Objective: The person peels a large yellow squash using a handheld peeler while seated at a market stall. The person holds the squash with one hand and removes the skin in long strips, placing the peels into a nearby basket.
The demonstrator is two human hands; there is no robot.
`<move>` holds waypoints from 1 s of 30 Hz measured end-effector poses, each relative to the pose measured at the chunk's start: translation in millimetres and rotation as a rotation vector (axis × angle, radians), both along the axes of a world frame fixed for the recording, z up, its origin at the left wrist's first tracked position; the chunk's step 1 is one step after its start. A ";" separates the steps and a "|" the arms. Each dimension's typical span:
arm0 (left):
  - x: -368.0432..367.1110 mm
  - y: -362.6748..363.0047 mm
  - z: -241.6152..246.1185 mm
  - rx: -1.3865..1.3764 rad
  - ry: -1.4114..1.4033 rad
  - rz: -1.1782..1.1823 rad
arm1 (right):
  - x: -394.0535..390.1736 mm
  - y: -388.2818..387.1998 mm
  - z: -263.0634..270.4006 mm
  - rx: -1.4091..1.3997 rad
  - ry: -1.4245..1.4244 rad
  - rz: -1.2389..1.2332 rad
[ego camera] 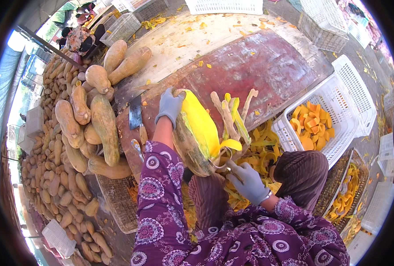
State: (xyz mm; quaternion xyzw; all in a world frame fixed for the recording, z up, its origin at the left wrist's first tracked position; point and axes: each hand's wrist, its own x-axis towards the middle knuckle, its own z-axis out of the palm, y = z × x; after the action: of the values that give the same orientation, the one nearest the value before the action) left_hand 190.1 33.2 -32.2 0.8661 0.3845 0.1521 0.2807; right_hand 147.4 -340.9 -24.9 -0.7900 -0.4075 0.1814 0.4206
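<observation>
A large, partly peeled pumpkin (pixel 197 133) rests at the near edge of a red board (pixel 236 73); its right side is bare yellow flesh, its left keeps mottled skin. My left hand (pixel 169 105), in a grey glove, grips its far end. Near its lower end, my right hand (pixel 246 181), gloved too, holds a peeler (pixel 219 165), partly hidden by peel. Long strips of peel (pixel 231 116) lie just right of the pumpkin. A cleaver (pixel 135 114) with a wooden handle lies on the board left of my left hand, and another handled tool (pixel 137 148) lies below it.
Whole pumpkins (pixel 104 126) are stacked on the left beside a large heap (pixel 54 179) on the ground. A white crate (pixel 338 146) with orange chunks (pixel 311 126) stands right. Peelings (pixel 263 143) lie below the board around my knees. Another person (pixel 79 40) sits at the far left.
</observation>
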 end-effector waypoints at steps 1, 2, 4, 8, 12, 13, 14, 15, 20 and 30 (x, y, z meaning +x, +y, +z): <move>0.6 -0.1 1.0 -0.014 0.003 -0.003 | -2.8 -8.0 1.2 -0.078 0.012 0.032; -1.3 2.3 2.7 -0.142 -0.031 -0.030 | -6.6 -18.3 3.3 -0.137 0.026 0.067; 0.7 3.3 2.1 -0.079 -0.017 -0.021 | -13.9 -34.5 7.3 -0.314 0.084 0.081; -0.8 2.6 0.7 -0.107 0.013 -0.003 | 3.1 -24.7 13.7 -0.050 -0.023 -0.061; -1.1 2.3 4.4 -0.119 -0.028 0.002 | 26.8 41.9 19.3 0.067 -0.156 0.009; -0.9 2.7 4.9 -0.125 -0.036 -0.004 | 27.3 52.6 20.4 0.088 -0.167 0.031; -1.1 3.4 4.9 -0.140 -0.033 -0.003 | 26.5 58.4 20.9 0.047 -0.171 0.034; -1.2 4.0 3.8 -0.166 -0.031 0.003 | 24.8 61.2 20.2 0.039 -0.176 0.036; -2.6 9.6 -9.9 -0.099 -0.044 -0.013 | 3.7 16.6 7.2 0.067 -0.110 -0.006; -4.0 9.5 -6.4 -0.122 -0.089 -0.020 | 17.6 -35.9 -18.7 0.031 0.217 -0.161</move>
State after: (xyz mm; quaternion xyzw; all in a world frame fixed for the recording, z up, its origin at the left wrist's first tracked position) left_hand 186.0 42.7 -38.6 0.8437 0.3714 0.1639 0.3512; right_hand 165.0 -376.8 -43.6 -0.7894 -0.2977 0.2250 0.4874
